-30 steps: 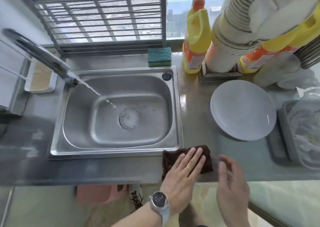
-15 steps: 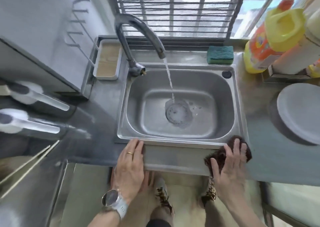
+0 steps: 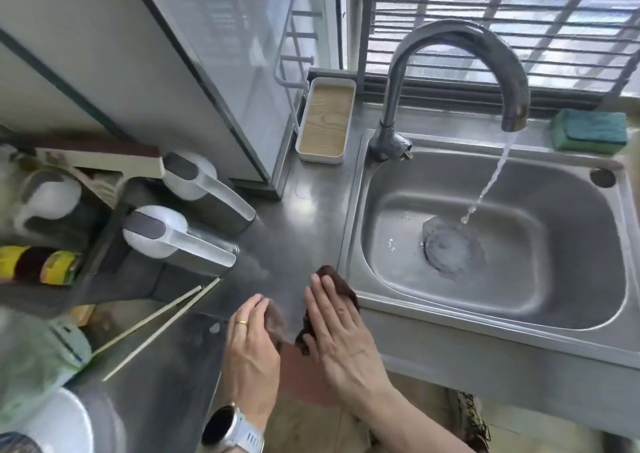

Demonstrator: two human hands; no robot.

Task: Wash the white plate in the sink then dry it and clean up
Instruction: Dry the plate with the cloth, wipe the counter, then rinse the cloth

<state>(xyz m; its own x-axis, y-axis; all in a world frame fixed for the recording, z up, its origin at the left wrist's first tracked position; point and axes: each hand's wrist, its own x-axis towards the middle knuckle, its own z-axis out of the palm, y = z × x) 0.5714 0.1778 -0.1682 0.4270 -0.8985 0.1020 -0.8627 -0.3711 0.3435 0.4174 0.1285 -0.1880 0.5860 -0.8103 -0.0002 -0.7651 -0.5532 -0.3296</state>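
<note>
The right hand (image 3: 341, 328) lies flat, fingers (image 3: 323, 300) straight and pressed together, palm down on a dark brown cloth (image 3: 337, 288) at the counter's front edge, low centre of the frame. Just left of it, the left hand (image 3: 251, 340) has its fingers (image 3: 254, 309) curled loosely over the steel counter (image 3: 294, 231); whether they pinch the cloth I cannot tell. The sink (image 3: 485, 245) fills the right side, its faucet (image 3: 460, 72) running water. The white plate is out of frame. 2 chopsticks (image 3: 162, 324) lie lower left.
</note>
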